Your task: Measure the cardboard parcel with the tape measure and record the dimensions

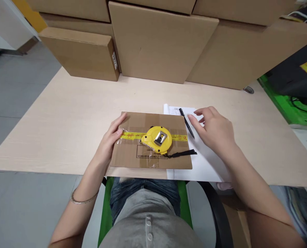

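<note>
A flat cardboard parcel point(133, 151) sealed with yellow tape lies on the light wooden table point(65, 124) in front of me. A yellow tape measure point(157, 139) with a black wrist strap rests on top of it. My left hand point(112, 137) lies against the parcel's left edge, fingers stretched along it, holding nothing. My right hand point(212, 129) hovers just right of the parcel, fingers apart and slightly curled, above a white sheet of paper point(205, 165). A black pen point(186, 122) lies on the paper, close to my right fingertips.
Large cardboard boxes point(161, 41) are stacked along the table's far edge, with a smaller one point(83, 55) at the left. A green and black machine point(295, 89) stands at the right. My lap and a green chair seat show below the near table edge.
</note>
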The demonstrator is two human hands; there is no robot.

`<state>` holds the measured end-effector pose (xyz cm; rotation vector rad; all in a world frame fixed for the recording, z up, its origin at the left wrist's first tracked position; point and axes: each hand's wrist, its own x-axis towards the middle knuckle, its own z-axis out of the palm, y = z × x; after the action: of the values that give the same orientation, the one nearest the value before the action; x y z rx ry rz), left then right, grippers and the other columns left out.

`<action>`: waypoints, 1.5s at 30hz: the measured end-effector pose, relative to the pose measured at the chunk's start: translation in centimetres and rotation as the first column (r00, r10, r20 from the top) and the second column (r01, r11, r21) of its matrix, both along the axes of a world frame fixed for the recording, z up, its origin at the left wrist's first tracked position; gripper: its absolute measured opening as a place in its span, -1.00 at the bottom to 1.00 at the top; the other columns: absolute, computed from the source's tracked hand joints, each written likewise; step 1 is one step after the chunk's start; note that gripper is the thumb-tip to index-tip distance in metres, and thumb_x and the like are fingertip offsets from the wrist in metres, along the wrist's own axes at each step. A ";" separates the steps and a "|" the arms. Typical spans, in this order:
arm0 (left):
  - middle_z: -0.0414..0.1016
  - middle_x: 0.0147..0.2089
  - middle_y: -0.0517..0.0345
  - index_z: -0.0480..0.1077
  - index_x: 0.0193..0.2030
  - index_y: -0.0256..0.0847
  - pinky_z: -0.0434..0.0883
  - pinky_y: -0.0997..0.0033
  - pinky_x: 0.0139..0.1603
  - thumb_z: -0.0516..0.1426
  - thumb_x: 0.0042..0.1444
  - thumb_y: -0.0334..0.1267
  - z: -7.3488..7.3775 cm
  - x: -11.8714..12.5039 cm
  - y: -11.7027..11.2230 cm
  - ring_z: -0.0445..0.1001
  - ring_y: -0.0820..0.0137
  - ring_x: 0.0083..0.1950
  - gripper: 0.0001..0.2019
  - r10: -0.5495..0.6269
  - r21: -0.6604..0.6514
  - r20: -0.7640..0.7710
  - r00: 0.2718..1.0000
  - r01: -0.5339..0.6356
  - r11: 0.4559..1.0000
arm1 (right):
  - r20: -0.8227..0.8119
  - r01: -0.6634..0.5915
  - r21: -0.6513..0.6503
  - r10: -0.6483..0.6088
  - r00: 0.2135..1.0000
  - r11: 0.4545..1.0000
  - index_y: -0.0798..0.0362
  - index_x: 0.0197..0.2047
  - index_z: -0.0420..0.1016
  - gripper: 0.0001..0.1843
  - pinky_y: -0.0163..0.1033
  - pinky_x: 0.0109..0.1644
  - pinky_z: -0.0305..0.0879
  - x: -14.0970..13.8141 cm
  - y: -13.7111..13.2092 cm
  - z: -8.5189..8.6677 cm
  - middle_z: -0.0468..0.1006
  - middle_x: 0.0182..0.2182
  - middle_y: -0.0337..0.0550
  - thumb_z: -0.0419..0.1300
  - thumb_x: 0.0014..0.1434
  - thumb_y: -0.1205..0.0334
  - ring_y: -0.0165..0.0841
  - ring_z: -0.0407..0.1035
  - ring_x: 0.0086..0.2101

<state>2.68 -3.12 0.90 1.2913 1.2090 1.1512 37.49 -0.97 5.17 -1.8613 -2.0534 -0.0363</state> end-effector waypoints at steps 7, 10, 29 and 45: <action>0.48 0.47 0.14 0.57 0.26 0.11 0.28 -0.17 0.55 -0.07 0.47 0.24 -0.3 -1.1 0.5 0.27 -0.01 0.59 -0.46 -0.110 -0.025 0.021 0.994 0.110 0.994 | -0.086 -0.560 0.026 0.560 0.824 0.828 0.04 0.24 0.54 -0.28 0.48 0.45 0.15 -6.8 -3.0 2.3 0.62 0.19 0.21 0.10 0.39 -0.40 0.21 0.42 0.27; 0.43 0.51 0.17 0.55 0.29 0.16 0.29 -0.18 0.53 -0.14 0.48 0.28 -0.9 -1.8 0.9 0.26 0.00 0.59 -0.42 -0.164 -0.008 -0.027 0.986 0.164 0.986 | -0.312 -0.582 -0.004 0.552 0.773 0.813 -0.01 0.21 0.46 -0.35 0.42 0.39 0.29 -8.2 -3.4 2.1 0.63 0.16 0.15 0.29 0.31 -0.32 0.15 0.48 0.23; 0.48 0.46 0.09 0.56 0.28 0.05 0.07 -0.08 0.67 0.16 0.37 0.11 -0.7 -2.7 1.7 0.26 0.01 0.57 -0.56 -0.221 0.144 -0.140 0.965 0.241 0.960 | -0.418 -0.660 0.016 0.605 0.678 0.751 -0.24 0.33 0.58 -0.49 0.00 0.23 0.53 -11.6 -0.2 4.0 0.68 0.21 -0.22 0.38 0.33 0.09 -0.07 0.64 0.10; 0.50 0.38 0.10 0.62 0.20 0.07 0.07 -0.08 0.66 0.22 0.28 0.05 -0.8 -2.8 1.8 0.28 -0.09 0.52 -0.59 -0.197 0.066 -0.083 0.977 0.203 0.977 | -0.555 -0.355 -0.076 0.256 0.791 0.932 -0.39 0.26 0.65 -0.43 0.19 0.39 0.52 6.8 -4.1 0.9 0.70 0.17 -0.30 0.51 0.18 -0.03 0.01 0.64 0.13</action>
<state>-0.10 -1.28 0.13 1.4890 1.0714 1.0163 44.29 -5.04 6.11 -1.3761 -1.9526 0.6995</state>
